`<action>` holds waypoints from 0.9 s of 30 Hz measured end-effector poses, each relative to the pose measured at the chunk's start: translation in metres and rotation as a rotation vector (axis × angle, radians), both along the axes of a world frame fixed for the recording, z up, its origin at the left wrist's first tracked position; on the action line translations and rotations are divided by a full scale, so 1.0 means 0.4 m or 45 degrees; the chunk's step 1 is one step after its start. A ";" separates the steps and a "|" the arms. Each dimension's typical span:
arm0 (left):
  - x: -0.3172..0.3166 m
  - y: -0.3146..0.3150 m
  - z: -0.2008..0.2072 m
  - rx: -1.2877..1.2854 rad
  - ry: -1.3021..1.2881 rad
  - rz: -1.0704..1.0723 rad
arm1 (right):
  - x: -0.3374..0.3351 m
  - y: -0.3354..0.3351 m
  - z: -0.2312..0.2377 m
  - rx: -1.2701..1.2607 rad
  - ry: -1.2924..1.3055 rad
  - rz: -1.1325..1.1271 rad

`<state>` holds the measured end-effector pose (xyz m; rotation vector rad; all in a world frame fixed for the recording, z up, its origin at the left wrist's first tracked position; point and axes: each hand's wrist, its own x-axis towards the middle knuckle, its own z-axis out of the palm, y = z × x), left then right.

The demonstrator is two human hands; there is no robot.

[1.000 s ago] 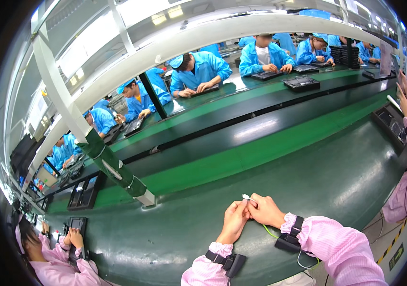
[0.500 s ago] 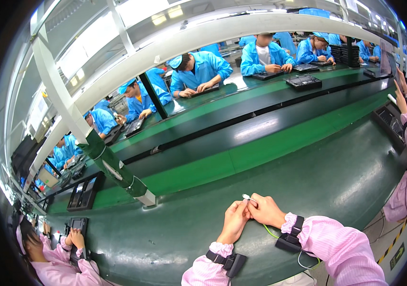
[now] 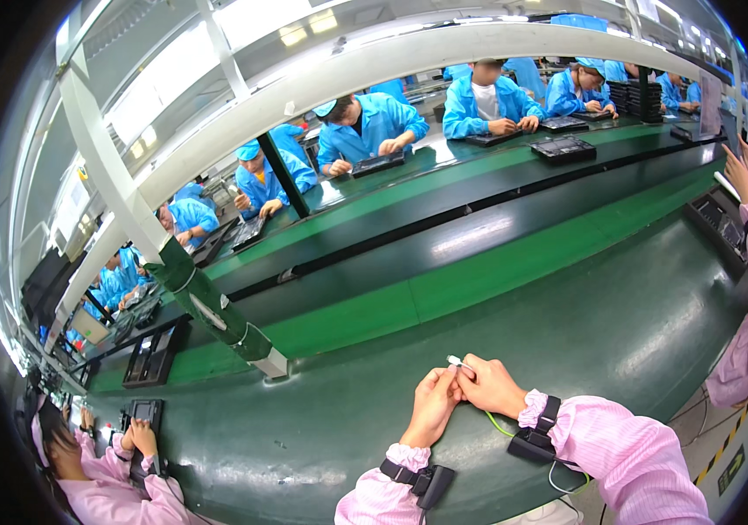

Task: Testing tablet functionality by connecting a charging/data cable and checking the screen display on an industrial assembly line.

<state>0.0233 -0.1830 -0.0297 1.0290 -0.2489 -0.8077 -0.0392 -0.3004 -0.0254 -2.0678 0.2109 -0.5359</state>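
My left hand (image 3: 431,405) and my right hand (image 3: 492,388) meet above the near part of the green worktable (image 3: 330,437). Fingertips of both are pinched together around a small white piece (image 3: 454,360), whose end sticks out past them; its kind is too small to make out. Each wrist wears a black strap with a dark box, the left box (image 3: 434,486) and the right box (image 3: 530,444). A yellow-green cord (image 3: 498,426) runs from beneath my right hand toward that wrist.
A green-wrapped post (image 3: 225,319) rises from the table at left. Beyond lies a dark conveyor belt (image 3: 470,236) carrying a black device (image 3: 564,150). Co-workers in pink sit at both sides, one beside a black tray (image 3: 717,219); people in blue work opposite.
My hands and the white piece stay nearly in place. Across the table, some workers in blue have shifted their heads and hands, and the black device on the belt has moved slightly right.
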 end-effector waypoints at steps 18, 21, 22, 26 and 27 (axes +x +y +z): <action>0.000 0.000 -0.001 -0.004 -0.003 0.001 | -0.002 0.000 0.004 -0.002 0.002 0.009; -0.001 0.001 0.000 -0.002 -0.001 -0.002 | -0.002 0.000 0.002 0.019 -0.023 0.016; -0.001 0.001 0.000 -0.003 0.000 0.000 | -0.003 0.000 0.002 0.004 -0.055 0.027; 0.000 0.000 0.000 -0.008 0.013 -0.016 | -0.002 0.000 0.003 0.008 -0.041 0.027; -0.001 0.000 0.000 0.005 -0.002 -0.002 | -0.003 0.000 0.003 0.032 -0.028 0.018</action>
